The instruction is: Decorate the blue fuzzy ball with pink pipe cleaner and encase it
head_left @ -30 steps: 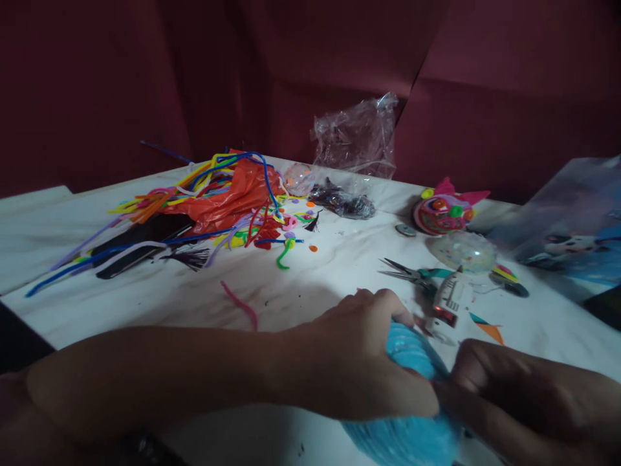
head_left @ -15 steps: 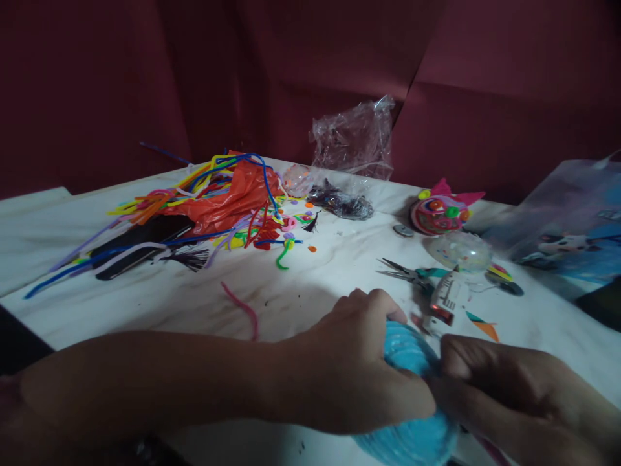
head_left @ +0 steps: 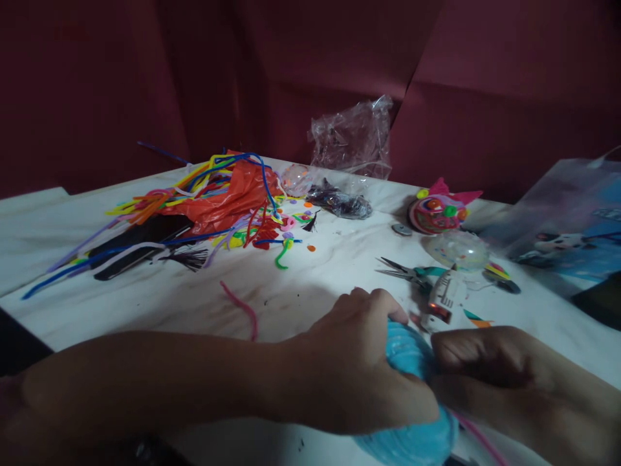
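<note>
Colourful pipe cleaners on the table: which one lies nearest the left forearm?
The curved pink pipe cleaner, lying by itself just beyond that forearm; the multicoloured tangled pipe cleaners lie farther back, by the crumpled red plastic bag.

Note that your left hand [head_left: 363, 369] and right hand [head_left: 495, 372] are bare, that your left forearm [head_left: 169, 382] is likewise uncovered and tapers toward the wrist, and that a dim mauve patch [head_left: 10, 395], possibly a sleeve, borders the elbow.
</note>
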{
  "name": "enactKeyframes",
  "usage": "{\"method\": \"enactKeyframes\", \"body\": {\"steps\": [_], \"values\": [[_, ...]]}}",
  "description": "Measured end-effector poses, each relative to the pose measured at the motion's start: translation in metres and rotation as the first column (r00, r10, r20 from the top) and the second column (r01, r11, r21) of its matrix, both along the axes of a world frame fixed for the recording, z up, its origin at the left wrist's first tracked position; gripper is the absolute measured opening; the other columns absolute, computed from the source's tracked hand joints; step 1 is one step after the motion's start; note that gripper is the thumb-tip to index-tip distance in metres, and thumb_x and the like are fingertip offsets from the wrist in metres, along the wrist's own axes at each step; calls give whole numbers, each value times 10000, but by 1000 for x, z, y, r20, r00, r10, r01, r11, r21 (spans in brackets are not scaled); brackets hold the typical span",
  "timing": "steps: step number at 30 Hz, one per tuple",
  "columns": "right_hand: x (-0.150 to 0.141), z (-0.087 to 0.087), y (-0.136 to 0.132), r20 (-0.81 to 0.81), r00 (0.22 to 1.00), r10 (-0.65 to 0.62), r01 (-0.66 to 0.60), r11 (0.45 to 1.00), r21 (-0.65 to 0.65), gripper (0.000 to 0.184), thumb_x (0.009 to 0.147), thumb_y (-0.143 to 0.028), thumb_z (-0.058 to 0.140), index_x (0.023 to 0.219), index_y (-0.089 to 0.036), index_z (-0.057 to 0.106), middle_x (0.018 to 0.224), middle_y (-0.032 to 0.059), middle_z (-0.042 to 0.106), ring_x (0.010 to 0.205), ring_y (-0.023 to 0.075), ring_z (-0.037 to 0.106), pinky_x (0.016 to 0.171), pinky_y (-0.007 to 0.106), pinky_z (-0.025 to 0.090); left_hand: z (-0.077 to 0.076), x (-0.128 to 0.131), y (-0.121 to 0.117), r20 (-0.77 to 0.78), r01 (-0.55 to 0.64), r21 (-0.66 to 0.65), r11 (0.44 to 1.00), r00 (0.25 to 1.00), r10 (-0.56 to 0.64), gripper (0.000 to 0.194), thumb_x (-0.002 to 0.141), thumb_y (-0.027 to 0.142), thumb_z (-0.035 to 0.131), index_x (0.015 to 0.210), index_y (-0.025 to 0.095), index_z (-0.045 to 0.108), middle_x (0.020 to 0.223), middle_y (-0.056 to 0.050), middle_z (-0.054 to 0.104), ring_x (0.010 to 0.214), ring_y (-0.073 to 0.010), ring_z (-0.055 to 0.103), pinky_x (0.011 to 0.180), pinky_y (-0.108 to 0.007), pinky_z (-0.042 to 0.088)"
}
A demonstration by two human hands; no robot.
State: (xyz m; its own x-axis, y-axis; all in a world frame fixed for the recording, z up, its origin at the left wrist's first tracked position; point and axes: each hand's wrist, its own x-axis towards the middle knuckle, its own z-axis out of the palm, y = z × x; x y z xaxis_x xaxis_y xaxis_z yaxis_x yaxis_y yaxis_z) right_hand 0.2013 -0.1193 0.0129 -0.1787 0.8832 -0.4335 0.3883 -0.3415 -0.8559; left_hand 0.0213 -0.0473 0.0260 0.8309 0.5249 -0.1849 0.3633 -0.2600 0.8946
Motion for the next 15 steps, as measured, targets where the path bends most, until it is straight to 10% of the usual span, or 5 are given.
{"method": "enactKeyframes", "body": {"steps": [15], "values": [[4,2,3,-74,997,-33,35,999,17,384,651,-449,736,548,-182,480,528,-48,406,480,105,262,445,190,268,2,5,7,9,-30,1,1000,1000,30,410,611,332,669,960,192,504,811,4,534,850,-193,517,675,-274,424]]}}
